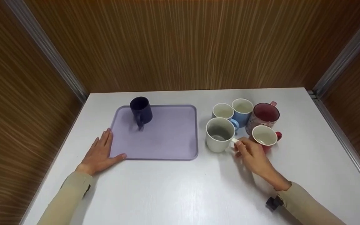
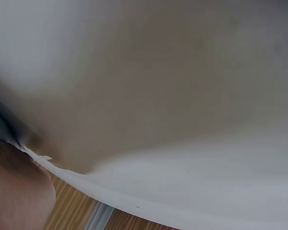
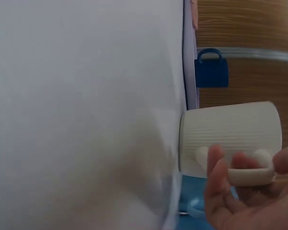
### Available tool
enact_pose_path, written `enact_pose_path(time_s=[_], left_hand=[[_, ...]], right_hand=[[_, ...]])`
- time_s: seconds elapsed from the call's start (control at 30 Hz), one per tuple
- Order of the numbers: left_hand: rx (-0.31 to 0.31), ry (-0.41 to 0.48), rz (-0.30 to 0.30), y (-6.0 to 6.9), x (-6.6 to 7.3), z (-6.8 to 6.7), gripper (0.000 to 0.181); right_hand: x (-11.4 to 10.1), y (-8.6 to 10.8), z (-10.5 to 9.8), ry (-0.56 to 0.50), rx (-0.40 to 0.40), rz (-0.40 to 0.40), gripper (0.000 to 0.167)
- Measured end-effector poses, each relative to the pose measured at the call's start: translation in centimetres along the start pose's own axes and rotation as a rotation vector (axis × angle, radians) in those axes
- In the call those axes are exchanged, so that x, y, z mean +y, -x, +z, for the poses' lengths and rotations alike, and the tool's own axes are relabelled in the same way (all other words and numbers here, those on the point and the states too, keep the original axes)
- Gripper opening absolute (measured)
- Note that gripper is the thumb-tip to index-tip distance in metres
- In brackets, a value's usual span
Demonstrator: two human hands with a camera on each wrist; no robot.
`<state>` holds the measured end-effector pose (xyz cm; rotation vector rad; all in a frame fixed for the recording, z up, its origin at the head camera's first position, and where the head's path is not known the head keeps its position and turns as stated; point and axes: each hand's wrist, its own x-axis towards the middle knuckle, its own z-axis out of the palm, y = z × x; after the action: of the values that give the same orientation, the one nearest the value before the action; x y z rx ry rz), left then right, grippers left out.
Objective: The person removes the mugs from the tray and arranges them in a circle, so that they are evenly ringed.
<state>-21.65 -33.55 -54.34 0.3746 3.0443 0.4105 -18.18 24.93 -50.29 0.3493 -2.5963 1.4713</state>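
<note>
My right hand (image 1: pixel 253 156) pinches the handle of a white mug (image 1: pixel 216 145), which stands upright in front of the other mugs. In the right wrist view, fingers curl round the handle of this ribbed white mug (image 3: pixel 230 127). My left hand (image 1: pixel 100 154) lies flat with spread fingers at the left edge of a lilac tray (image 1: pixel 164 137), its thumb on the front left corner. A dark blue mug (image 1: pixel 142 112) stands on the tray's back left part, handle toward me. The left wrist view shows mostly blurred table and a bit of the hand (image 2: pixel 21 196).
Behind the white mug are two blue mugs with white insides, one (image 1: pixel 242 114) farther back, the other (image 1: pixel 223 111) partly hidden. A patterned mug with a dark red inside (image 1: pixel 265 114) and a red mug (image 1: pixel 264 137) stand right. Wood-grain walls (image 1: pixel 180 47) enclose the white table (image 1: pixel 173 190).
</note>
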Motion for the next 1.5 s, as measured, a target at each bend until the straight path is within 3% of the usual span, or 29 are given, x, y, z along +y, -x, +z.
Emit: enact_pose_path(time_s=[0.07,0.17,0.27,0.57,0.77,1.5], left_hand=[[0.001,0.000,-0.003,0.0,0.0,0.0,0.121],[0.002,0.001,-0.006,0.0,-0.1,0.0,0.122],[-0.005,-0.001,-0.009,-0.1,-0.1,0.1,0.122],[-0.013,0.007,-0.012,0.0,0.0,0.1,0.123],[0.006,0.012,-0.008,0.2,0.2,0.0,0.121],[-0.007,-0.003,-0.008,-0.1,0.1,0.0,0.120]], right_hand=[[-0.3,0.3,0.0,0.188,0.068,-0.086,0.012],[-0.7,0.5,0.1,0.411,0.156,-0.219,0.021],[-1.1,0.5,0.0,0.485,0.162,-0.263,0.032],[-2.5,-1.7,-1.0,0.571,0.049,-0.184,0.035],[-3.0,-2.8,-1.4,0.649,0.017,-0.224,0.034],[-1.7,-5.0,-2.5,0.579,0.007,-0.250,0.029]])
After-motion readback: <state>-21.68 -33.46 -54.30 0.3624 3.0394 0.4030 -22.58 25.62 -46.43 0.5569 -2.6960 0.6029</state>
